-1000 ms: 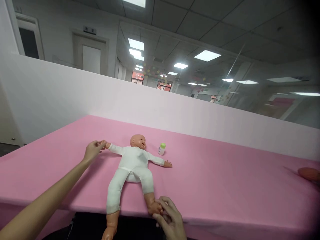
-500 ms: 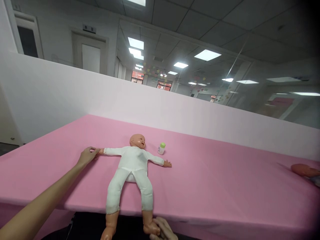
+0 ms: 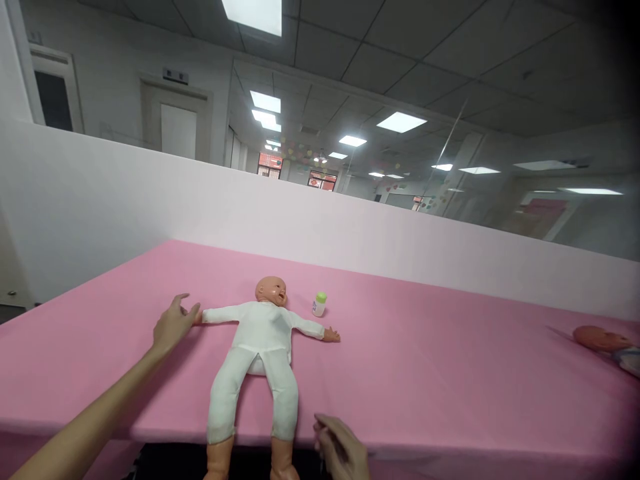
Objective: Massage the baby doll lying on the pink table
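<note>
A baby doll [image 3: 263, 330] in a white suit lies on its back on the pink table, arms spread, its feet hanging past the front edge. Beside the doll's hand at the left is my left hand [image 3: 173, 327], thumb and fingers apart; whether it still touches the doll's hand is hard to tell. My right hand [image 3: 345, 448] hovers at the front edge, right of the doll's legs, fingers loosely bent and apart with nothing seen in them. Near the doll's head stands a small white bottle [image 3: 319, 305] with a green cap.
The pink-covered table [image 3: 425, 360] stretches far to the right. Another doll [image 3: 600, 339] lies at its right end, partly cut off by the frame. A low white wall [image 3: 300, 220] with glass above it borders the table's back.
My right hand has left the doll's foot and moved up and to the right. My left hand's fingers have spread from around the doll's hand. The view has tilted up slightly.
</note>
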`<state>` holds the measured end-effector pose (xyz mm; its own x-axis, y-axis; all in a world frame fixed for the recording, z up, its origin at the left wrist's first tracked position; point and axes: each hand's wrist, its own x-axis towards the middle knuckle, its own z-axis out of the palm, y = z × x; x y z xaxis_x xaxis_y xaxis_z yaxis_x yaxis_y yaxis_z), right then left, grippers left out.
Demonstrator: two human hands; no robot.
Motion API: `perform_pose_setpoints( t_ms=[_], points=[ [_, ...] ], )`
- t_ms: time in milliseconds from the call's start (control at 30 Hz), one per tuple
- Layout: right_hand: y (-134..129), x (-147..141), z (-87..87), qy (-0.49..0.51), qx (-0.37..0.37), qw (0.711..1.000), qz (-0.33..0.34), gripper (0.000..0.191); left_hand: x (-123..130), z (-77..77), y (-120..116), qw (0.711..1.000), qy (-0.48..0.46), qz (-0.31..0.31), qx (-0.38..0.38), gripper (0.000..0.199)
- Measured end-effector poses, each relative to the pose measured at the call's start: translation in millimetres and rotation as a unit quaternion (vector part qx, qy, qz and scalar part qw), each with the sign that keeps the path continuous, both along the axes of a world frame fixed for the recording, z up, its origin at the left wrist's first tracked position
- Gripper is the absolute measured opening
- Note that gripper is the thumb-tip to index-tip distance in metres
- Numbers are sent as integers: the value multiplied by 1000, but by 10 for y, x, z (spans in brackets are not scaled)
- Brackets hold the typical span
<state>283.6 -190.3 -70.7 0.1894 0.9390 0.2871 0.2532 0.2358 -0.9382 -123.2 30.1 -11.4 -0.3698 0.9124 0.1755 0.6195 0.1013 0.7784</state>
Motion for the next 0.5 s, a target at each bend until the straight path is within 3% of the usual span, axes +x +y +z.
perform_pose_setpoints(
  t_ms=[67,133,267,367,500],
  points=[
    [255,-19,148,23,-26,999,-1,58,240,5,-153,997,-16,-65,42,50],
    [494,-110,278,30,-39,999,9,66,486,-33,-324,990,-50,-118,60,47],
    [760,-392,321,19,-63,996,66,70,826,-153,-605,974,-56,-221,-5,55],
    [787,-561,188,50,-79,993,75,73,936,-214,-710,972,-21,-232,-11,49],
    [757,-626,103,55,-100,989,94,67,996,-220,-762,976,89,-199,-7,44]
  ],
)
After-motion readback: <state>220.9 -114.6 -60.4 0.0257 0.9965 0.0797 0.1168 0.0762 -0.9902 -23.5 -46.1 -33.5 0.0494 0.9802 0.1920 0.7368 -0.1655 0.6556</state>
